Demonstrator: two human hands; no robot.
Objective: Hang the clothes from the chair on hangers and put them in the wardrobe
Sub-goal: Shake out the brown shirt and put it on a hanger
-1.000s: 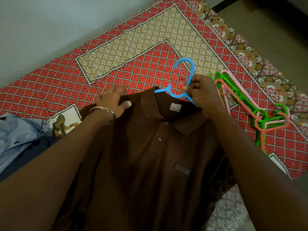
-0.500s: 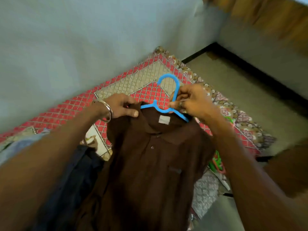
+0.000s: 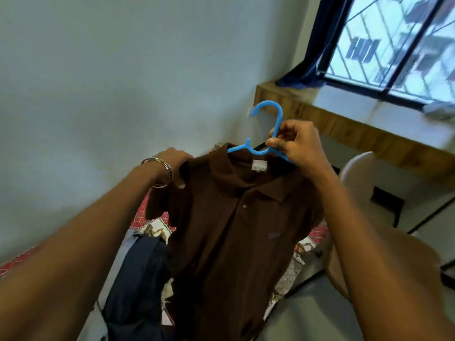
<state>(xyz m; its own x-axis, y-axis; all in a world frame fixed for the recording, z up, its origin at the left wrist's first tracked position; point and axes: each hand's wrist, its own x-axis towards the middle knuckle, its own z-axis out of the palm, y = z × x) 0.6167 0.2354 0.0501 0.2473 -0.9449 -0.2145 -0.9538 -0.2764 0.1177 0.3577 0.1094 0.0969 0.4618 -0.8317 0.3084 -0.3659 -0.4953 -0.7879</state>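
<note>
A brown polo shirt hangs in the air on a blue plastic hanger, its hook pointing up and left. My right hand pinches the hanger's neck just below the hook. My left hand, with a metal bangle at the wrist, grips the shirt's left shoulder over the hanger's arm. The hanger's arms are hidden inside the shirt. The wardrobe is not in view.
A dark blue garment lies below left on the red patterned bed cover. A pale chair stands at the right beneath a wooden window ledge. A window with a blue curtain fills the top right. A plain wall is ahead.
Both hands have lifted the shirt on its hanger off the bed and up. The view has swung upward from the bed to the wall, window and chair.
</note>
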